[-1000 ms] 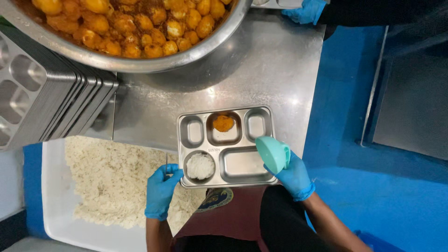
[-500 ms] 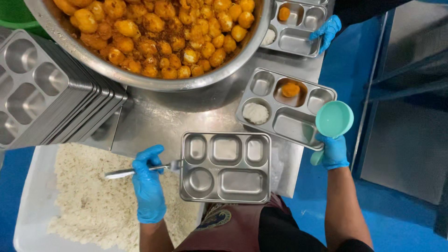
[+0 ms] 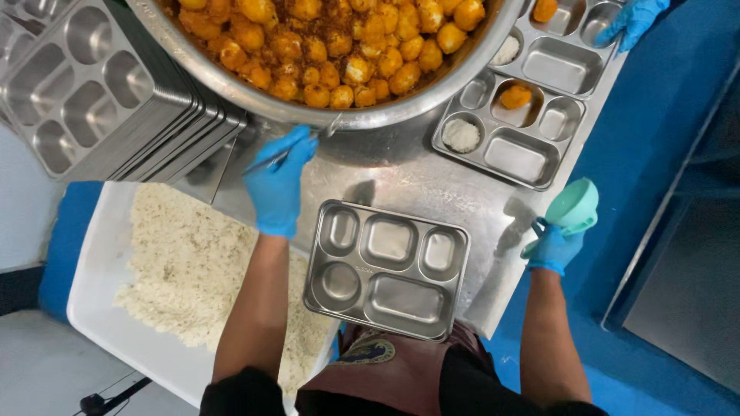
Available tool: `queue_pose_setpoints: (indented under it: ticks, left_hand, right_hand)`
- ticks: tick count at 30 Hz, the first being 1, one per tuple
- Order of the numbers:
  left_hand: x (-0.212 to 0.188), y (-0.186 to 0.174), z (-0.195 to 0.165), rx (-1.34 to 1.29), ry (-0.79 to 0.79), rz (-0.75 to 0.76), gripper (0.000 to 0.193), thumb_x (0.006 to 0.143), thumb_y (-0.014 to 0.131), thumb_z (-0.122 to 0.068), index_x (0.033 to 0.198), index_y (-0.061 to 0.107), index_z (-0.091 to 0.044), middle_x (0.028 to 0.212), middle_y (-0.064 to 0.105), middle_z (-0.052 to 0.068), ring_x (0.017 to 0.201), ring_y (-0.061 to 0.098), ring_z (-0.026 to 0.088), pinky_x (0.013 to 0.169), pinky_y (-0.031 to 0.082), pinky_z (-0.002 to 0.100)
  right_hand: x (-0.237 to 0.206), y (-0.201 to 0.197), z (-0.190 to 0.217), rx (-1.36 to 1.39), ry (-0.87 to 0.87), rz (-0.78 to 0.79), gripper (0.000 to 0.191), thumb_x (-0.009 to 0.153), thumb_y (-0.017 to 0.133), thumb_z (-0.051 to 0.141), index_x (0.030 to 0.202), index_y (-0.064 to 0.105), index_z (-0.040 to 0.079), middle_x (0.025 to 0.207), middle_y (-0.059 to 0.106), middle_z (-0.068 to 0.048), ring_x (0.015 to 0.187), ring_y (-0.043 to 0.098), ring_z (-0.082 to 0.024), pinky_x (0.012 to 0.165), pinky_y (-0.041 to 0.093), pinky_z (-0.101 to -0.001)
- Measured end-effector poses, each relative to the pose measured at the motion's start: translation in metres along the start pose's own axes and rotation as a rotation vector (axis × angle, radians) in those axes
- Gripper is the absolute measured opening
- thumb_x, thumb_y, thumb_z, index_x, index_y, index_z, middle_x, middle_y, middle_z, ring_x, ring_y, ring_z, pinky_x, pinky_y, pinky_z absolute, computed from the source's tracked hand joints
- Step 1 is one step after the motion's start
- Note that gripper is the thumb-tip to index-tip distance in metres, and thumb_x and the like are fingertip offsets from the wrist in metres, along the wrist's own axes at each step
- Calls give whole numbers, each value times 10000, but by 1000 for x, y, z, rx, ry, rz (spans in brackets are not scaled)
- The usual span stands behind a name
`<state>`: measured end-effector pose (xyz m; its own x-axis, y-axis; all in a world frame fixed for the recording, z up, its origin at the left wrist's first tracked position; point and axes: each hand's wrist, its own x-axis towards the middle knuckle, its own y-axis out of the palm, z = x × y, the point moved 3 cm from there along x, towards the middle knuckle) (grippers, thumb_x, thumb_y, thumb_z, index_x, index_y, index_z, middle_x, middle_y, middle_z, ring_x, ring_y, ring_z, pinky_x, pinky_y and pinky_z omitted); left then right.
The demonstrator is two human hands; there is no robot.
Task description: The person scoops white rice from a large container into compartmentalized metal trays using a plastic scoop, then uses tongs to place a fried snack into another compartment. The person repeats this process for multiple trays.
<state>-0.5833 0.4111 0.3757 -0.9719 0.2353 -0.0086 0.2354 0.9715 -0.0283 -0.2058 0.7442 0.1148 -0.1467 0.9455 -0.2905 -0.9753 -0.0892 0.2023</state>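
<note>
left hand (image 3: pixel 279 185), blue glove, fingers (image 3: pixel 297 146) closed around the handle of a metal spoon (image 3: pixel 289 151); spoon tip sits right at the rim of the big steel bowl (image 3: pixel 401 98), just below it. right hand (image 3: pixel 553 248), blue glove too, fingers wrapped narrow on the handle of a small mint-green scoop cup (image 3: pixel 573 206), held out past the right edge of the tabletop (image 3: pixel 432 179), above the blue floor (image 3: pixel 655 146).

landmark: empty five-compartment steel tray (image 3: pixel 387 270), at the near edge of the tabletop, between the two hands, touched by neither.

up from that tray: the big bowl, heaped with orange-yellow potato chunks (image 3: pixel 339 38). up and right: a second tray (image 3: pixel 518 129), holding a white mound in its round well and an orange piece in a top compartment. beyond it a third tray (image 3: pixel 563 54), another person's blue-gloved hand (image 3: pixel 634 19) at its corner. left of the empty tray: white tub (image 3: pixel 100 308) of pale rice (image 3: pixel 181 262), lower than the tabletop. up and left: stack of empty trays (image 3: pixel 92 92), tilted.
</note>
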Motion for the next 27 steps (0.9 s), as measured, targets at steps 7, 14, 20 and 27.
queue_pose_setpoints:
  ticks: [7, 14, 20, 27]
  left_hand:
    - [125, 97, 9, 123, 201, 170, 213, 937, 761, -104, 1112, 786, 15, 911, 780, 87, 791, 709, 116, 717, 601, 272]
    - [177, 140, 14, 693, 462, 101, 174, 930, 758, -212, 992, 792, -53, 884, 770, 158, 767, 744, 260, 710, 575, 380]
    - [178, 153, 14, 756, 565, 177, 171, 953, 759, -208, 1029, 805, -62, 950, 759, 184, 833, 737, 331, 730, 569, 416]
    - [137, 113, -9, 451, 577, 405, 163, 969, 777, -61, 1132, 784, -54, 1079, 771, 125, 962, 751, 223, 854, 589, 341]
  right_hand:
    - [-80, -58, -18, -227, 5, 131, 413, 989, 660, 50, 1385, 557, -3, 1148, 679, -94, 881, 673, -169, 691, 587, -313]
    - [-104, -105, -39, -313, 73, 56, 330, 996, 669, 93, 1299, 609, -22, 1100, 707, -83, 876, 690, -145, 708, 579, -303]
    - [-95, -123, -28, -185, 71, 20, 328, 964, 658, 45, 1278, 600, -30, 1010, 695, -108, 765, 677, -187, 643, 569, -337]
    - [-92, -120, -21, -264, 56, 40, 335, 965, 643, 82, 1282, 607, -22, 1017, 698, -93, 773, 682, -175, 639, 574, -338]
